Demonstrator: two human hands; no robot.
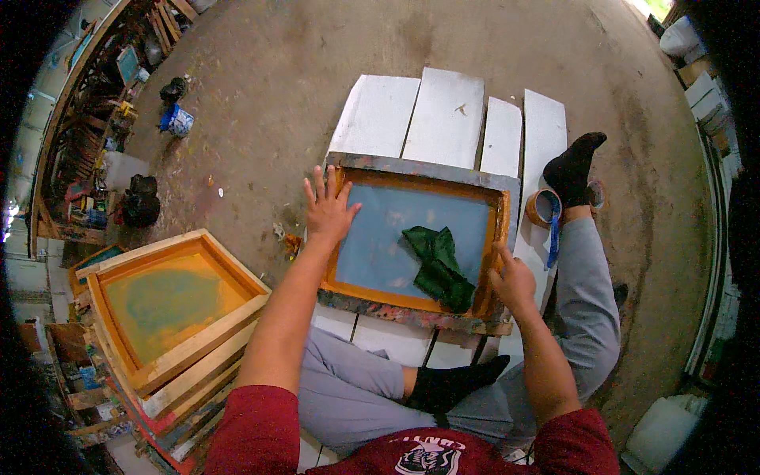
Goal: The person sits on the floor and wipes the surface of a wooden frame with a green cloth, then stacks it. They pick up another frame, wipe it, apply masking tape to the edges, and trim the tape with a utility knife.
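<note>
A wooden screen-printing frame [419, 165] with paint-stained sides lies across white boards in front of me. Its blue-grey mesh [388, 237] is bordered in orange. Crumpled on the mesh, toward the lower right, is a dark green cloth [440, 269]. My left hand [327, 210] rests with spread fingers on the frame's left side, touching its upper left corner area. Along the right side, my right hand [514, 279] is closed on the frame's edge near the lower right corner. Part of its fingers is hidden.
White boards [443, 111] extend beyond the frame. A round tin [543, 207] with a blue strip-like tool [554, 237] stands right, by my foot. More wooden frames [178, 301] are stacked at left. A blue-and-white bucket [177, 120] and black bags [141, 202] sit on the floor.
</note>
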